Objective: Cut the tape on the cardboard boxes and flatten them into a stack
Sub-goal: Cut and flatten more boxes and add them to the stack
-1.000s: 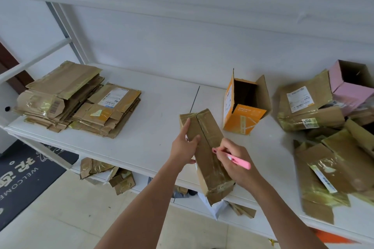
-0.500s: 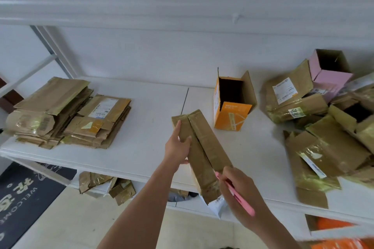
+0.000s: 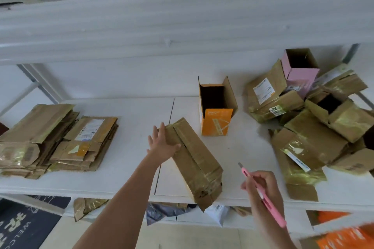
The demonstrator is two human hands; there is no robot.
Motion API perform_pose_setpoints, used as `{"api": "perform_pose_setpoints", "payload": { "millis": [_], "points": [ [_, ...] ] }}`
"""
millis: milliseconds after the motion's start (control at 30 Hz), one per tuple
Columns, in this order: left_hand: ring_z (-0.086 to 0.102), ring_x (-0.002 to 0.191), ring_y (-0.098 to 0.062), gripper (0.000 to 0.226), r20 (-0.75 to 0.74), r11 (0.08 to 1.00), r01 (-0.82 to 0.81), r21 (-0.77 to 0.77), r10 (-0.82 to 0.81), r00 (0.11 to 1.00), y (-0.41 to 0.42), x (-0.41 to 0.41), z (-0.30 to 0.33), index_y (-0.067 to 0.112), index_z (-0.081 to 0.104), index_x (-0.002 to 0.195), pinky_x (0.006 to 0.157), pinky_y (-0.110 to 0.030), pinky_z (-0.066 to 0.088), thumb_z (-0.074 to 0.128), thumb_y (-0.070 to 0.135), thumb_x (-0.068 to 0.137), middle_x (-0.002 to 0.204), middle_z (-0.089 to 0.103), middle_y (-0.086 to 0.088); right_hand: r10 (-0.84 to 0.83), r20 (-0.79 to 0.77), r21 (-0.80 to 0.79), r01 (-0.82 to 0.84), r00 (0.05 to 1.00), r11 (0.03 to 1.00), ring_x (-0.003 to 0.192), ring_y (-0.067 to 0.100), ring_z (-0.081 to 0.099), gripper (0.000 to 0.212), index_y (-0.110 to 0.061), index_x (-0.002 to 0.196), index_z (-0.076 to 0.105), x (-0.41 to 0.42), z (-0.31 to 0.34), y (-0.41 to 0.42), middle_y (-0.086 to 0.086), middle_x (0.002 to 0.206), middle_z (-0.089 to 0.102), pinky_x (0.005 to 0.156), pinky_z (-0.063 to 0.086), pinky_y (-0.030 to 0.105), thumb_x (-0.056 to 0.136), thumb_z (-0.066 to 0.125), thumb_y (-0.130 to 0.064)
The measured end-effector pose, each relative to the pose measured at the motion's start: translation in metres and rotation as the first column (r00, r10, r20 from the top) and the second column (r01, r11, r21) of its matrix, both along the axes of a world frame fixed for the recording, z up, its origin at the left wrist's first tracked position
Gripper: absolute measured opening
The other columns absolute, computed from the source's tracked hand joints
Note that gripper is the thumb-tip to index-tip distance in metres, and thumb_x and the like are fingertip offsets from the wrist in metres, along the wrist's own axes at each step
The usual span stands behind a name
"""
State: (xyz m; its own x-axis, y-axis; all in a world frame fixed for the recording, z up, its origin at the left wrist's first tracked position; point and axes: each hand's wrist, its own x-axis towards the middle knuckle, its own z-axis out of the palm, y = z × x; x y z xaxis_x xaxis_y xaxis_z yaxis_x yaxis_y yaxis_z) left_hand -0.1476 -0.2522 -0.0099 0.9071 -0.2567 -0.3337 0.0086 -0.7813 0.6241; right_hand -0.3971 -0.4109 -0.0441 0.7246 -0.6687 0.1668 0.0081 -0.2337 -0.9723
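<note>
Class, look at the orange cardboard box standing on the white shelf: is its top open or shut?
Open. The orange cardboard box stands upright, flaps raised, showing its dark inside.

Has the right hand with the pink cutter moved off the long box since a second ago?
Yes. The right hand with the pink cutter has pulled back off the long box, toward the shelf's near edge.

Home storage corner: white shelving [image 3: 125,170], flattened cartons [image 3: 60,139], welcome mat [image 3: 18,226].
</note>
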Motion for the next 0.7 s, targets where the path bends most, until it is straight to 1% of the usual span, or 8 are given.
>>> {"api": "perform_pose_setpoints", "payload": {
  "millis": [167, 267, 333, 433, 500, 567, 633, 700],
  "points": [
    [0.014, 0.147, -0.027, 0.097, 0.02, 0.989, 0.097, 0.107, -0.1, 0.995, 0.002, 0.002, 0.005, 0.032, 0.011, 0.157, 0.121, -0.053, 0.007, 0.071, 0.051, 0.083, 0.156, 0.009, 0.001, -0.062, -0.02, 0.026, 0.063, 0.998, 0.998, 0.079, 0.002, 0.07, 0.008, -0.022, 0.098, 0.047, 0.021, -0.013, 0.03, -0.01, 0.087, 0.073, 0.066, 0.056, 0.025, 0.095, 0.055, -0.021],
    [0.023, 0.136, -0.033, 0.097, -0.006, 0.996, 0.02, 0.081, -0.02, 1.0, 0.006, -0.003, 0.013, 0.029, 0.022, 0.155, 0.115, -0.049, 0.026, 0.077, 0.052, 0.078, 0.14, 0.019, -0.007, -0.151, 0.016, 0.02, 0.15, 0.988, 0.988, 0.076, 0.0, 0.069, 0.011, -0.034, 0.094, 0.045, 0.032, -0.015, 0.033, -0.016, 0.087, 0.072, 0.062, 0.055, 0.022, 0.093, 0.054, -0.028],
    [0.02, 0.135, -0.033, 0.093, -0.01, 0.99, -0.017, 0.143, 0.018, 1.0, 0.009, -0.009, 0.017, 0.021, 0.031, 0.149, 0.11, -0.047, 0.032, 0.074, 0.059, 0.076, 0.136, 0.021, -0.01, -0.157, 0.079, 0.033, 0.155, 0.984, 0.987, 0.079, 0.002, 0.07, 0.01, -0.028, 0.098, 0.049, 0.045, -0.011, 0.02, -0.018, 0.092, 0.072, 0.063, 0.056, 0.025, 0.095, 0.056, -0.022],
    [0.016, 0.138, -0.038, 0.106, 0.094, 0.933, -0.05, 0.356, 0.018, 0.995, 0.011, -0.021, 0.014, 0.019, 0.01, 0.154, 0.113, -0.049, 0.025, 0.061, 0.071, 0.078, 0.147, 0.017, -0.016, -0.106, 0.156, 0.102, 0.091, 0.982, 0.991, 0.075, 0.007, 0.069, 0.009, -0.014, 0.095, 0.052, 0.067, -0.003, -0.003, -0.005, 0.092, 0.075, 0.057, 0.052, 0.022, 0.098, 0.053, -0.022],
    [0.006, 0.145, -0.037, 0.104, 0.275, 0.909, 0.04, 0.414, -0.166, 0.947, 0.007, -0.027, 0.008, 0.03, -0.003, 0.155, 0.119, -0.052, 0.006, 0.05, 0.077, 0.079, 0.156, 0.008, -0.013, -0.093, 0.177, 0.157, 0.065, 0.98, 0.986, 0.081, 0.006, 0.071, 0.029, -0.012, 0.093, 0.049, 0.079, -0.003, -0.013, -0.001, 0.089, 0.075, 0.064, 0.054, 0.019, 0.097, 0.052, -0.04],
    [-0.012, 0.15, -0.031, 0.101, 0.286, 0.874, 0.268, 0.404, -0.399, 0.871, -0.003, -0.031, 0.002, 0.042, -0.004, 0.154, 0.119, -0.051, -0.008, 0.035, 0.089, 0.074, 0.163, -0.006, -0.001, -0.039, 0.149, 0.236, 0.003, 0.988, 0.972, 0.094, 0.015, 0.072, 0.042, -0.014, 0.096, 0.047, 0.091, -0.009, -0.019, 0.001, 0.093, 0.075, 0.077, 0.059, 0.035, 0.093, 0.051, -0.056],
    [-0.024, 0.148, -0.028, 0.099, 0.164, 0.792, 0.415, 0.447, -0.529, 0.833, -0.017, -0.041, -0.003, 0.05, -0.009, 0.15, 0.118, -0.055, -0.012, 0.027, 0.092, 0.069, 0.163, -0.019, 0.007, 0.023, 0.126, 0.295, -0.059, 0.992, 0.954, 0.097, 0.022, 0.071, 0.031, -0.019, 0.097, 0.046, 0.099, -0.014, -0.021, 0.005, 0.095, 0.074, 0.081, 0.058, 0.056, 0.097, 0.052, -0.049],
    [-0.028, 0.147, -0.029, 0.094, 0.106, 0.755, 0.414, 0.509, -0.532, 0.84, -0.025, -0.045, -0.008, 0.053, -0.014, 0.149, 0.118, -0.057, -0.013, 0.026, 0.09, 0.072, 0.161, -0.025, 0.01, 0.018, 0.129, 0.34, -0.061, 0.991, 0.939, 0.099, 0.024, 0.07, 0.02, -0.015, 0.099, 0.047, 0.102, -0.015, -0.022, 0.009, 0.096, 0.073, 0.083, 0.055, 0.062, 0.1, 0.052, -0.034]
  ]
}}
